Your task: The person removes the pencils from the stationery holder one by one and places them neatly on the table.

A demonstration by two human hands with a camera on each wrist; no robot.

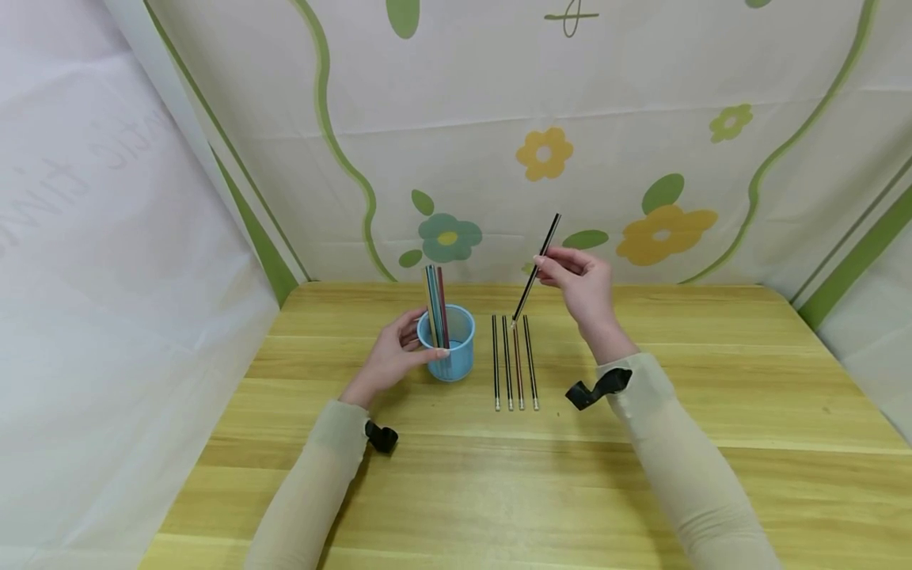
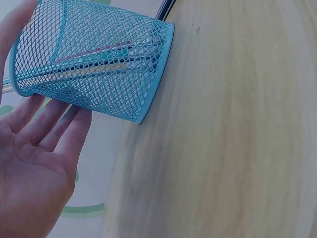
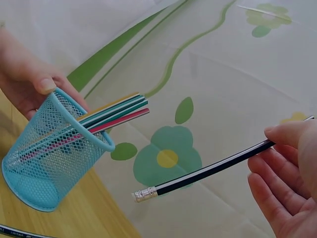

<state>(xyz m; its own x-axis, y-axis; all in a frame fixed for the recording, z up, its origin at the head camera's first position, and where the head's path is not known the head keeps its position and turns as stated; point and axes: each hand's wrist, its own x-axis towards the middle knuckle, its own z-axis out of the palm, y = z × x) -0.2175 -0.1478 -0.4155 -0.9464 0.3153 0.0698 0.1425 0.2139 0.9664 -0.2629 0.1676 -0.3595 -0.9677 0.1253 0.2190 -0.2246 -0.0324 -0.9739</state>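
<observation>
The left hand [image 1: 388, 352] grips a blue mesh pencil cup [image 1: 463, 362], its thumb at the near rim and its fingers against the far side; yellow, teal and red pencils [image 3: 133, 106] lean inside, their upper ends above the left thumb. The right hand [image 1: 584, 289] pinches a black-and-silver striped pencil [image 1: 548, 239] between thumb and fingers, the ferruled end slanting down below the fingertips. Under them, four pencils [image 1: 495, 364], one reddish, lie side by side on the wooden table [image 1: 484, 499].
</observation>
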